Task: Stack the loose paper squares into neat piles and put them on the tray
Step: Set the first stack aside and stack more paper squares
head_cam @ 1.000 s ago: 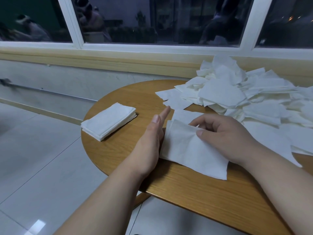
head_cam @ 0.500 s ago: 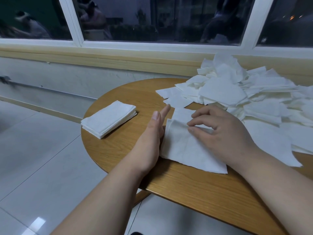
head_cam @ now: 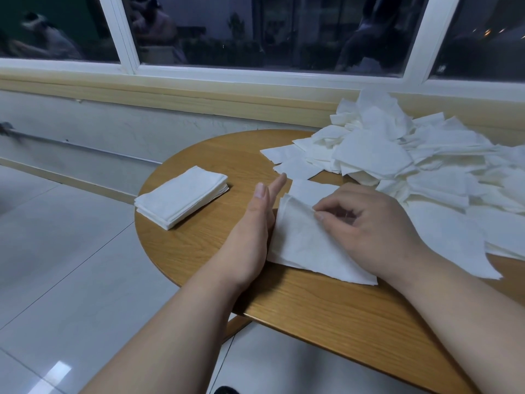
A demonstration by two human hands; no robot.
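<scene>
A small pile of white paper squares (head_cam: pixel 306 245) lies near the front of the round wooden table (head_cam: pixel 326 308). My left hand (head_cam: pixel 252 231) stands on its edge with straight fingers against the pile's left side. My right hand (head_cam: pixel 366 226) rests on the pile, its curled fingertips pinching the top sheet near its far edge. A neat finished stack of paper squares (head_cam: pixel 181 196) sits at the table's left. A big loose heap of paper squares (head_cam: pixel 420 166) covers the back right. No tray is visible.
A wall with a wooden sill (head_cam: pixel 199 100) and a window (head_cam: pixel 255 32) runs behind the table. Pale tiled floor (head_cam: pixel 71 265) lies to the left and in front, below the table edge.
My right hand's fingers have curled in and drawn back toward me on the pile, now pinching the top sheet. The left hand has stayed against the pile's left side.
</scene>
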